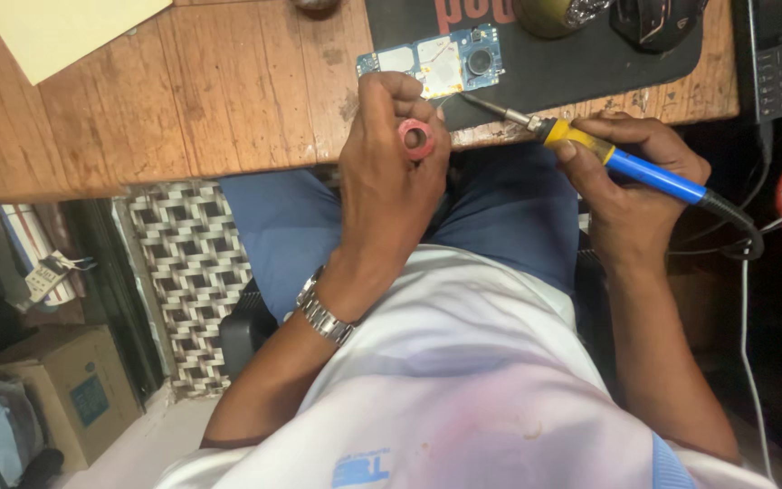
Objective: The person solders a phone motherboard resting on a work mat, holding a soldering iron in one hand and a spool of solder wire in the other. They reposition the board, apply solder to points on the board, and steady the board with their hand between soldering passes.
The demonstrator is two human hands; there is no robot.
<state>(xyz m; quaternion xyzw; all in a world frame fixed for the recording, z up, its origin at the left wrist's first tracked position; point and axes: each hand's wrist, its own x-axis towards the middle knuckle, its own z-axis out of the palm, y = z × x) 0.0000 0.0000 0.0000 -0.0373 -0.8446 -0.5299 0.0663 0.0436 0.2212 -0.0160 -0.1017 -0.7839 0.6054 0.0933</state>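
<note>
Where floor meets shelf, brown carton [65, 385], blue label [90, 399].

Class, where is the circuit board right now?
The circuit board lies at the top centre, on the black mat's left edge, just above the left hand.

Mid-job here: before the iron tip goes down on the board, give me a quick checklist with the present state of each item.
1. Soldering iron held firmly in the right hand: ok, pen-style grip on the yellow and blue handle.
2. Iron tip clear of the circuit board: ok, it sits just off the board's lower edge.
3. Solder spool ready in the left hand: ok, pinched between the fingers.
4. Board resting on the black mat: ok.
5. Iron hot: cannot tell.
6. Iron cord free of snags: cannot tell, it runs into a dark tangle of cables.
</note>
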